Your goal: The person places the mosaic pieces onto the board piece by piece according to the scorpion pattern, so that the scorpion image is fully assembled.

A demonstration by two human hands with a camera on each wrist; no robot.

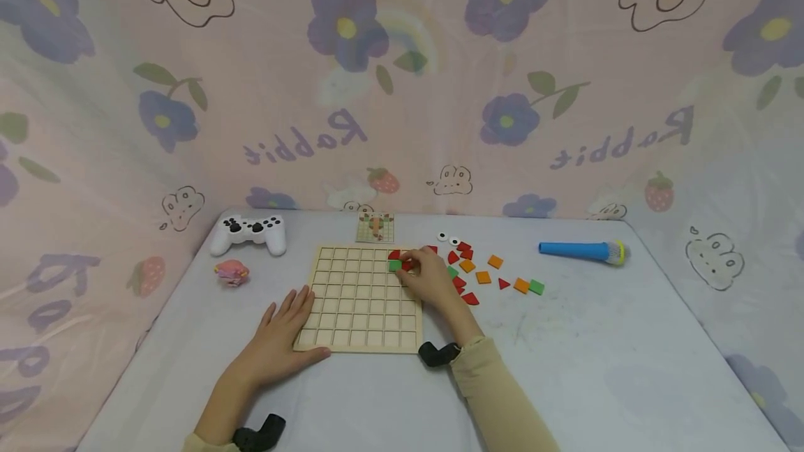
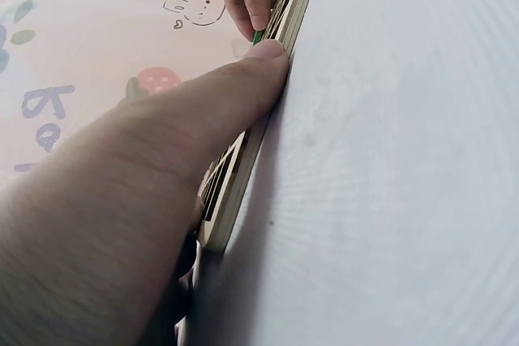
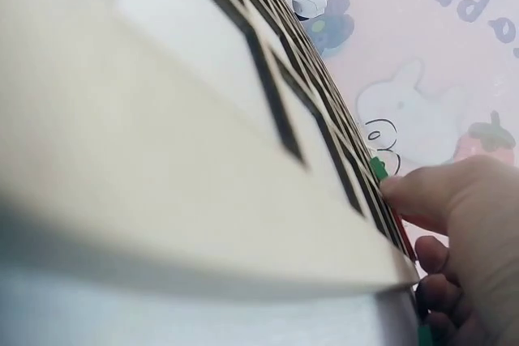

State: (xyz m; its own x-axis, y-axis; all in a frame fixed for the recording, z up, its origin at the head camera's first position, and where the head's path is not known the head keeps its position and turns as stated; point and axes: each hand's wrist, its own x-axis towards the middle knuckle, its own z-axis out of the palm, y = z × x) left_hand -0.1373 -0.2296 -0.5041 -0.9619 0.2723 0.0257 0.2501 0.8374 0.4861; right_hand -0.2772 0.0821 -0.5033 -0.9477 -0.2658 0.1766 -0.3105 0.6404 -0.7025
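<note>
A square wooden grid board [image 1: 358, 298] lies on the table. My left hand [image 1: 283, 332] rests on its left side with fingers spread, the thumb along the near edge; in the left wrist view that thumb [image 2: 268, 50] touches the board's rim. At the far right corner, my right hand [image 1: 429, 276] pinches a small red tile [image 1: 407, 266], mostly hidden by the fingertips. A green square tile [image 1: 394, 266] sits in the grid beside it, with another red tile [image 1: 394, 254] just behind. In the right wrist view, the thumb [image 3: 405, 192] is right at the green tile [image 3: 379, 168].
Loose orange tiles [image 1: 482, 277], red tiles [image 1: 470, 298] and a green tile [image 1: 536, 287] lie right of the board, with googly eyes [image 1: 454, 241] behind. A pattern card [image 1: 375, 227] stands beyond the board. A white game controller [image 1: 248, 232], pink figurine [image 1: 232, 273] and blue toy microphone [image 1: 581, 251] lie around.
</note>
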